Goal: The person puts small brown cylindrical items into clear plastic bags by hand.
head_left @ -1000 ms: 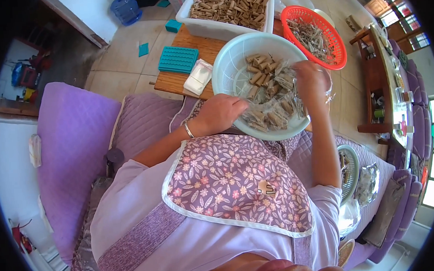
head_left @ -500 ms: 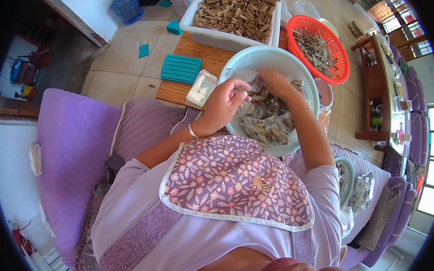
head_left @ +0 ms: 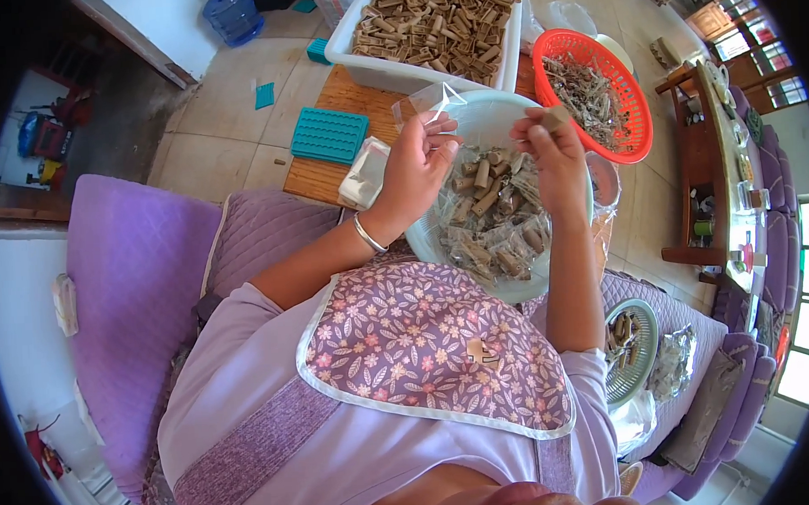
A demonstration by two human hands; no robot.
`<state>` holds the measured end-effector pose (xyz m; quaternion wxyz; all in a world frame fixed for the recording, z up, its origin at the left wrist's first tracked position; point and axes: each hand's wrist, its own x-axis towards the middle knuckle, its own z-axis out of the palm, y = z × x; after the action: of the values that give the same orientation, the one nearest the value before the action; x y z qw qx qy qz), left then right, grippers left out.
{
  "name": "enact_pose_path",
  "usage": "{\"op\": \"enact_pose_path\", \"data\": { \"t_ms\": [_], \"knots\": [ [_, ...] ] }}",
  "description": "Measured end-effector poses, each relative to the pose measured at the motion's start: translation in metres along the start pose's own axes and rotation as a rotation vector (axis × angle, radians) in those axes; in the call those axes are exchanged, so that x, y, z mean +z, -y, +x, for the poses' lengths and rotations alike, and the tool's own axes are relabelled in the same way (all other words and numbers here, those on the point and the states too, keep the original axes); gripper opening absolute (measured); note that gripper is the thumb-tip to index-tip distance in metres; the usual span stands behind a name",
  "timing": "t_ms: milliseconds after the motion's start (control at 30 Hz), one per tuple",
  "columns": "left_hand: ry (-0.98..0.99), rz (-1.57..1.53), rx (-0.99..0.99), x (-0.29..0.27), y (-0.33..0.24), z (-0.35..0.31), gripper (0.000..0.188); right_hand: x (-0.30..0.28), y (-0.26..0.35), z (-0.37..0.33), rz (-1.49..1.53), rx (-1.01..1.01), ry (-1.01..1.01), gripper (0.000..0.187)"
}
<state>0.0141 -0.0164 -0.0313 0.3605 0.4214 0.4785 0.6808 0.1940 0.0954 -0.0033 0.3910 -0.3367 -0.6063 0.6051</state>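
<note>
- Plastic bag (head_left: 430,102), clear, pinched in the fingers of the left hand (head_left: 420,160), near the far rim of the pale blue basin (head_left: 519,291)
- Brown piece (head_left: 556,119) clamped in the fingertips of the right hand (head_left: 554,160), apart from the bag
- Below, inside the basin: loose and wrapped pieces (head_left: 488,193)
- Alongside: teal tray (head_left: 329,134), wooden table (head_left: 339,88)
- Beyond: heaped white tub (head_left: 397,78), red basket (head_left: 640,127)

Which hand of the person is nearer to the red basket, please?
Right. The right hand appears close to the near left rim of the red basket; the left hand is farther left, across the bowl.
</note>
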Motion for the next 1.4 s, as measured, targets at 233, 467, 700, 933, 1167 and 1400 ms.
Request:
{"op": "enact_pose_path", "data": {
  "t_ms": [233, 467, 700, 933, 1167, 1400],
  "knots": [
    [0.24, -0.334, -0.399, 0.042, -0.017, 0.004, 0.046, -0.002, 0.022, -0.031, 0.564, -0.076, 0.039, 0.03],
    [0.236, -0.446, -0.464, 0.055, -0.012, 0.007, 0.046, 0.009, 0.017, -0.047, 0.396, -0.096, -0.178, 0.042],
    [0.124, -0.307, -0.216, 0.063, -0.013, 0.002, 0.042, 0.021, 0.009, -0.052, 0.059, -0.104, -0.331, 0.048],
    [0.062, -0.252, -0.156, 0.066, -0.005, 0.002, 0.04, 0.026, -0.007, -0.062, 0.051, -0.002, -0.309, 0.036],
    [0.0, -0.053, -0.079, 0.071, 0.006, 0.0, 0.036, 0.043, -0.005, -0.064, 0.015, -0.081, -0.367, 0.032],
    [0.005, 0.102, -0.066, 0.07, 0.006, -0.001, 0.029, 0.042, -0.016, -0.068, 0.065, -0.136, -0.396, 0.034]
  ]
}}
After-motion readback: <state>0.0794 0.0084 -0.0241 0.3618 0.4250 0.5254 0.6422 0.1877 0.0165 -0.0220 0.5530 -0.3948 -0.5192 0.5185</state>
